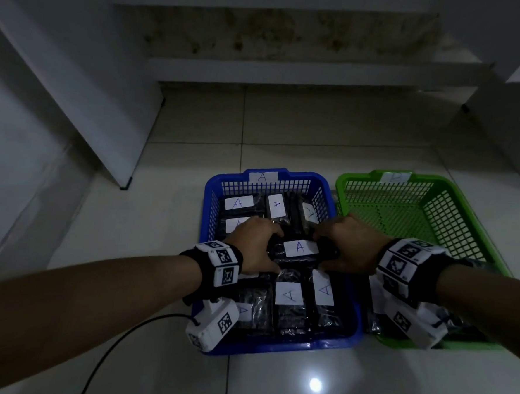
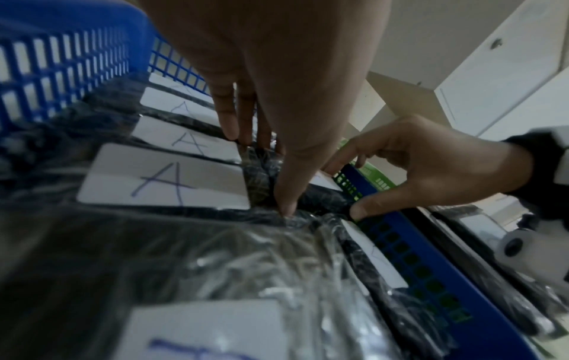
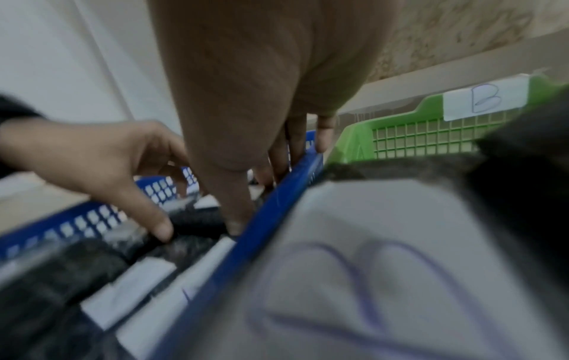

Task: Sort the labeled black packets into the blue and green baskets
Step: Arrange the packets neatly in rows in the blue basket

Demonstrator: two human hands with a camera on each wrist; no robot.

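Note:
The blue basket [image 1: 274,348], tagged A, is packed with several black packets that carry white A labels. One such packet [image 1: 299,248] lies across its middle. My left hand [image 1: 269,249] grips the packet's left end, fingers over the far edge and thumb on the near side. My right hand [image 1: 325,249] grips the right end the same way. The left wrist view shows my left hand [image 2: 268,170] pressing on the packet [image 2: 323,197], with my right hand [image 2: 415,170] opposite. The green basket [image 1: 341,183], tagged B, stands to the right with its far half bare. A B-labelled packet [image 3: 369,268] lies at its near end.
Both baskets stand side by side on a pale tiled floor. A black cable [image 1: 116,340] runs over the floor at the lower left. A white cabinet [image 1: 77,79] stands to the left, white furniture [image 1: 516,121] to the right, and a low step [image 1: 290,74] behind.

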